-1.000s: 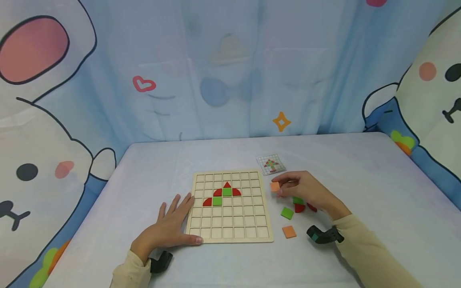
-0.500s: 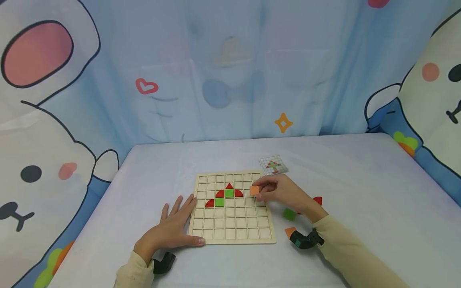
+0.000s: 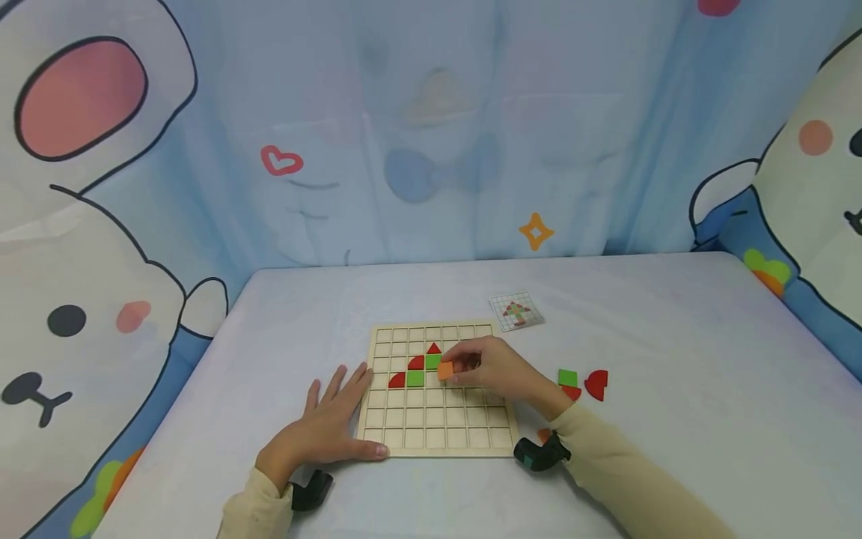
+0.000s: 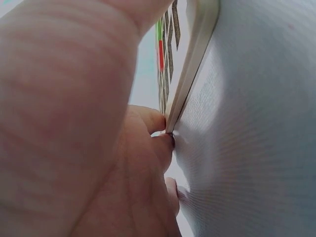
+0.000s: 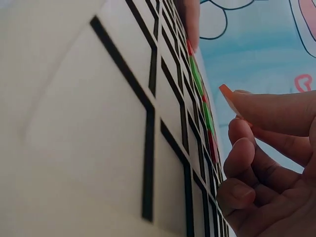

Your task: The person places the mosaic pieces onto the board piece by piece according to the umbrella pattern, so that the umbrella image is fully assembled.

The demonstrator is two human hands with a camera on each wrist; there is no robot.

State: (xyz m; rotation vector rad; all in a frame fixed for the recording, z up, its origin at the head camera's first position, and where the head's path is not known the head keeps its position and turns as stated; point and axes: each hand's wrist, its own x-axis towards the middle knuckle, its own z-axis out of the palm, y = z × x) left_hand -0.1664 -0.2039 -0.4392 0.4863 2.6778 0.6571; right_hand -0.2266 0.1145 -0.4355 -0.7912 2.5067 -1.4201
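My right hand [image 3: 494, 367] pinches an orange square tile [image 3: 445, 370] between thumb and fingers, over the wooden grid board [image 3: 438, 438]. In the right wrist view the orange tile [image 5: 227, 94] is tilted, a little off the board's face. Beside it on the board sit green square tiles [image 3: 415, 378], red quarter-round tiles [image 3: 397, 380] and a red triangle [image 3: 434, 348]. My left hand [image 3: 326, 427] lies spread along the board's left side, thumb at the near corner. Its fingertips touch the board's edge [image 4: 190, 64] in the left wrist view.
Right of the board lie a green tile [image 3: 568, 377], red quarter-round tiles [image 3: 596, 384] and an orange tile [image 3: 544, 435] partly hidden by the right wrist camera. A small pattern card [image 3: 516, 311] lies behind the board's right corner. A printed curtain [image 3: 438, 150] hangs behind the table.
My right hand has carried the orange tile leftward from beside the board to over its middle, near the green tiles. My left hand has stayed at the board's edge.
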